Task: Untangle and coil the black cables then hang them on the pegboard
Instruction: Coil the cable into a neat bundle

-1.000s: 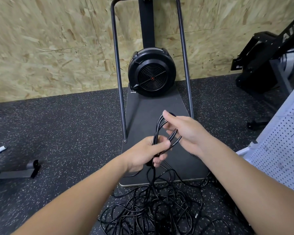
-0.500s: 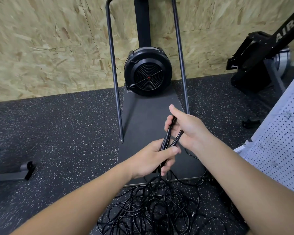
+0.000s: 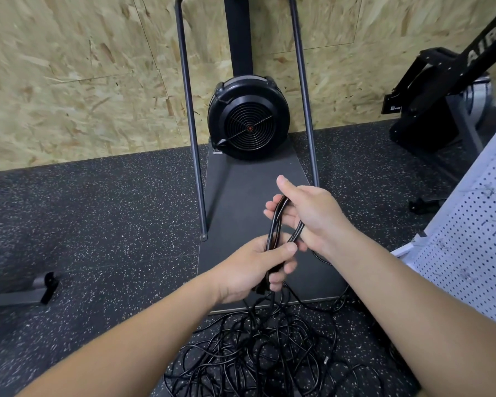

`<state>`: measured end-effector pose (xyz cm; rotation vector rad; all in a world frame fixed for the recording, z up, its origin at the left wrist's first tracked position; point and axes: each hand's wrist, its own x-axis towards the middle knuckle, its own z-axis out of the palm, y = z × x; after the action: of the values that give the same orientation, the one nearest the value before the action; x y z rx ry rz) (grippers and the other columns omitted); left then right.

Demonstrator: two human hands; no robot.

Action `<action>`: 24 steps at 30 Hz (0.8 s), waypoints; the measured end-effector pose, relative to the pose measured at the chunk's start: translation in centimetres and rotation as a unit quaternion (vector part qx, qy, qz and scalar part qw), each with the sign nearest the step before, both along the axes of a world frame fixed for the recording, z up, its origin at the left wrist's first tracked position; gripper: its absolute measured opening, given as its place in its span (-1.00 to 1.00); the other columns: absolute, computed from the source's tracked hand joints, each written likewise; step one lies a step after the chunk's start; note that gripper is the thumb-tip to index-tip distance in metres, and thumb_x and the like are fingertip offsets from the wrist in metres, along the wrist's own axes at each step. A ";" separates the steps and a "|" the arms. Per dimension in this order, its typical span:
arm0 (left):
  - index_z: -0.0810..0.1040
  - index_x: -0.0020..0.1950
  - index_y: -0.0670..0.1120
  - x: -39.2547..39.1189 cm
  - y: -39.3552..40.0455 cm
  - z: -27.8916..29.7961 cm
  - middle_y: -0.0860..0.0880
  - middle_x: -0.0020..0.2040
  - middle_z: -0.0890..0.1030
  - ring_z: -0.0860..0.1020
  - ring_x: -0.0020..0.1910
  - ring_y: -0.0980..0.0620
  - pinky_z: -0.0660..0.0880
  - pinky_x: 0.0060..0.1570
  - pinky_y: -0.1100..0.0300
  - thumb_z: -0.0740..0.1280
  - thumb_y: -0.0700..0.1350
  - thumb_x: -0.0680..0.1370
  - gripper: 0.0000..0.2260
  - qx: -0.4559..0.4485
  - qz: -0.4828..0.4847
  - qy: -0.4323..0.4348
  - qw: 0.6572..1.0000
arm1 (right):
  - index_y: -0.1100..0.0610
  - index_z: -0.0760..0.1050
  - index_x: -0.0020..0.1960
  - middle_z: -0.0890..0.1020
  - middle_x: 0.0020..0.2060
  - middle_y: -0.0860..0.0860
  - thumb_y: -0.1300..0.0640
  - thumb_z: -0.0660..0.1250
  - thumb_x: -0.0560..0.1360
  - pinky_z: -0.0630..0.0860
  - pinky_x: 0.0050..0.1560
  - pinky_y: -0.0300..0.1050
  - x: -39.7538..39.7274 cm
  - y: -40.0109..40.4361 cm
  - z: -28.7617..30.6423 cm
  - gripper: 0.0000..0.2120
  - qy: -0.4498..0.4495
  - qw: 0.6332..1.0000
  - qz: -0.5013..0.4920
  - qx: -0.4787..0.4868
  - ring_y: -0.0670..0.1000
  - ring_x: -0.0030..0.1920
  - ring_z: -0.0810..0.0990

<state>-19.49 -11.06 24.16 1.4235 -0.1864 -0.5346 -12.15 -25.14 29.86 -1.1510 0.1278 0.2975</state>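
A small bundle of black cable loops [image 3: 275,226] stands upright between my two hands. My left hand [image 3: 252,267] grips its lower part, thumb across the strands. My right hand [image 3: 307,216] holds the top of the loops, fingers curled round them and thumb raised. From the bundle the cable drops to a large tangled pile of black cables [image 3: 269,356] on the speckled floor in front of me. The white pegboard [image 3: 476,253] leans at the right edge.
A fan exercise machine [image 3: 248,118] with a dark flat base [image 3: 249,196] and two upright bars stands straight ahead against a chipboard wall. Another black machine [image 3: 441,104] sits at the back right. A grey metal foot [image 3: 20,293] lies at the left.
The loops have been drawn tighter into a narrow bundle, and my right hand has closed over its top. Both hands stay near the same spot.
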 end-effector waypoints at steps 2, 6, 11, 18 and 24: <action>0.60 0.23 -0.13 0.2 0.0 -0.1 -0.06 -0.18 0.45 0.26 -0.36 0.04 0.32 -0.31 0.15 0.23 0.02 0.81 -0.74 0.008 0.015 0.007 1.000 | 0.36 0.55 0.05 0.68 -0.15 0.20 0.06 0.52 0.65 0.77 0.07 0.17 0.1 -0.2 -0.2 -0.65 -0.007 1.000 -0.001 -0.001 0.23 -0.05 0.82; 0.51 0.04 -0.13 0.6 0.3 -0.2 -0.09 -0.22 0.47 0.31 -0.37 0.01 0.34 -0.34 0.12 0.22 0.00 0.81 -0.75 0.016 0.028 -0.015 0.999 | 0.32 0.54 0.05 0.69 -0.08 0.23 -0.01 0.49 0.66 0.71 0.23 0.23 0.6 -0.3 -1.0 -0.63 -0.029 0.998 0.050 -0.005 0.29 0.10 0.80; 0.52 0.03 -0.10 2.4 1.4 0.4 -0.07 -0.25 0.48 0.32 -0.40 0.02 0.38 -0.35 0.14 0.25 -0.01 0.80 -0.77 -0.007 0.168 -0.040 0.985 | 0.27 0.57 0.25 0.75 0.18 0.25 -0.20 0.38 0.69 0.61 0.41 0.23 1.3 -0.7 -3.4 -0.50 -0.018 0.989 0.141 -0.049 0.20 0.21 0.76; 0.46 -0.03 -0.05 4.3 3.9 1.4 -0.05 -0.24 0.46 0.32 -0.37 0.01 0.35 -0.33 0.10 0.26 -0.01 0.78 -0.77 -0.046 0.319 -0.057 0.945 | 0.23 0.42 0.49 0.74 0.26 0.18 0.37 0.37 0.65 0.52 0.51 0.12 -1.1 -0.6 -6.6 -0.57 -0.019 0.879 0.447 -0.164 0.16 0.37 0.69; 0.43 0.06 -0.07 4.8 5.9 0.9 -0.03 -0.22 0.50 0.37 -0.35 0.03 0.44 -0.24 0.08 0.27 0.02 0.78 -0.80 -0.034 0.393 -0.086 0.915 | 0.39 0.58 0.17 0.75 -0.08 0.27 0.31 0.47 0.64 0.71 -0.09 -0.05 -0.8 0.4 -7.1 -0.83 0.006 0.939 0.278 -0.203 0.10 -0.16 0.75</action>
<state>-14.66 -5.13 25.10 1.3420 0.2296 0.2621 -12.90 -24.74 22.72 -1.5883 -0.1390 0.8080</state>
